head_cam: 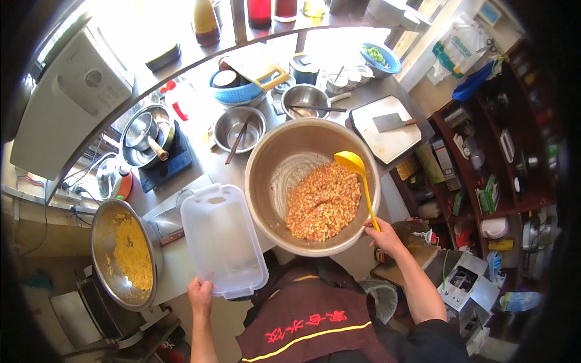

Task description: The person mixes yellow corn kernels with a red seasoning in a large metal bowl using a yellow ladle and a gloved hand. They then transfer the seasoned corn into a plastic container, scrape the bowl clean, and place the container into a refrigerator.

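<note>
A large steel bowl (268,149) stands before me, partly filled with a reddish minced mixture with yellow corn-like kernels (324,204). My right hand (383,236) holds the handle of a yellow ladle (352,161) at the bowl's right rim; the ladle's head rests over the mixture and its inside cannot be made out. My left hand (200,290) grips the near left corner of a translucent plastic tub (222,240), left of the large bowl. Further left, a tilted steel bowl (102,254) holds a yellow crumbly food (134,254).
Two small steel bowls (258,120) with chopsticks sit behind the large bowl. A white cutting board (390,140) with a cleaver (390,122) lies at the right. An induction cooker (174,170) bears a pot and strainer at the left. Dark shelves (472,199) stand on the right.
</note>
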`<control>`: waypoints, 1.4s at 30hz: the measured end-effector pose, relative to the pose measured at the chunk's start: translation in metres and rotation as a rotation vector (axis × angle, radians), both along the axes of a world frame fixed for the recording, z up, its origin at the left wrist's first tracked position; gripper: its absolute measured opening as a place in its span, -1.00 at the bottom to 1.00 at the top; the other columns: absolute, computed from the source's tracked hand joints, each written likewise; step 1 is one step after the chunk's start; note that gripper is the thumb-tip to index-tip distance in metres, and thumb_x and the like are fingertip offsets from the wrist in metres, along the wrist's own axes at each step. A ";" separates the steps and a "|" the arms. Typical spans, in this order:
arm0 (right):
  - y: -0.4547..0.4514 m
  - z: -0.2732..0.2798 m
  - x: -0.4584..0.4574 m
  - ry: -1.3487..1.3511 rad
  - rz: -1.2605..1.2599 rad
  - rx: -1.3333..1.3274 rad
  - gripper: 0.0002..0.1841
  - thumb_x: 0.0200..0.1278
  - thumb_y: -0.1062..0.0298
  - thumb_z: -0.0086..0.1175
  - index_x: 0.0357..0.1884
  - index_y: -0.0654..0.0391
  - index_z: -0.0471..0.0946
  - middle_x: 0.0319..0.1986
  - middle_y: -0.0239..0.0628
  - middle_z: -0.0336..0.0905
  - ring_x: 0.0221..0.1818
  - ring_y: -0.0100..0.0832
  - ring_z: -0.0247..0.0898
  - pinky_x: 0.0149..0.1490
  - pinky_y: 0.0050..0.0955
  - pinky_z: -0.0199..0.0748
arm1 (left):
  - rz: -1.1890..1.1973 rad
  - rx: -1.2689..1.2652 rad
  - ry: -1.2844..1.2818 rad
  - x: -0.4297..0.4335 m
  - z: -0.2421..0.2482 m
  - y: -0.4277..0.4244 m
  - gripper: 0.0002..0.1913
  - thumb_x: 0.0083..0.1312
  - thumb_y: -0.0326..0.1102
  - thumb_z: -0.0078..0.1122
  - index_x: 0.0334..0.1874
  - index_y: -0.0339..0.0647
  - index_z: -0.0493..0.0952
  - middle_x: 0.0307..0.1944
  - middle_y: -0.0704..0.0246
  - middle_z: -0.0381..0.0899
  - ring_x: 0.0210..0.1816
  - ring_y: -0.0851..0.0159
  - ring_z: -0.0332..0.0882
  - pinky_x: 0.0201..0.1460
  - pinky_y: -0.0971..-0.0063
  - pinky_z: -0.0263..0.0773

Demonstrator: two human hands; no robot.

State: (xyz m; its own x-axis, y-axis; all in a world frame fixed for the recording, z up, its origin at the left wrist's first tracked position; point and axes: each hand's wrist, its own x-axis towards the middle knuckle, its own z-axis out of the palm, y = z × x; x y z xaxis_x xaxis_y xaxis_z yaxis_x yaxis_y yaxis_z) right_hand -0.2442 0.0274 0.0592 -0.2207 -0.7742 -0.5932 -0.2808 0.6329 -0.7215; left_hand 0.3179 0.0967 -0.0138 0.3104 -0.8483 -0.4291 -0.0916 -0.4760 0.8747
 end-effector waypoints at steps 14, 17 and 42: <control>-0.024 -0.054 -0.125 -0.191 -0.124 -0.192 -0.89 0.26 0.56 0.14 -0.18 0.20 0.53 -0.49 -0.40 0.48 -0.63 -0.54 0.43 -0.58 -0.54 0.45 | -0.128 0.011 -0.195 -0.069 -0.019 -0.056 -0.67 0.21 -0.37 0.09 -0.06 -0.35 0.71 -0.42 0.44 0.65 -0.38 0.45 0.52 -0.30 0.49 0.44; -0.030 -0.054 -0.164 -0.190 -0.096 -0.162 -0.89 0.26 0.57 0.12 -0.20 0.18 0.52 -0.52 -0.41 0.46 -0.69 -0.54 0.38 -0.61 -0.55 0.37 | -0.118 -0.003 -0.138 -0.090 -0.035 -0.082 -0.71 0.25 -0.34 0.13 -0.10 -0.34 0.72 -0.41 0.38 0.67 -0.39 0.40 0.57 -0.32 0.45 0.48; -0.026 -0.058 -0.263 -0.137 0.022 -0.156 -0.91 0.22 0.52 0.15 -0.30 0.06 0.51 -0.50 -0.56 0.39 -0.54 -0.65 0.27 -0.47 -0.62 0.21 | 0.038 -0.139 0.246 -0.396 0.065 -0.155 -0.69 0.09 -0.63 0.04 -0.09 -0.43 0.57 -0.33 0.38 0.61 -0.35 0.48 0.49 -0.32 0.54 0.42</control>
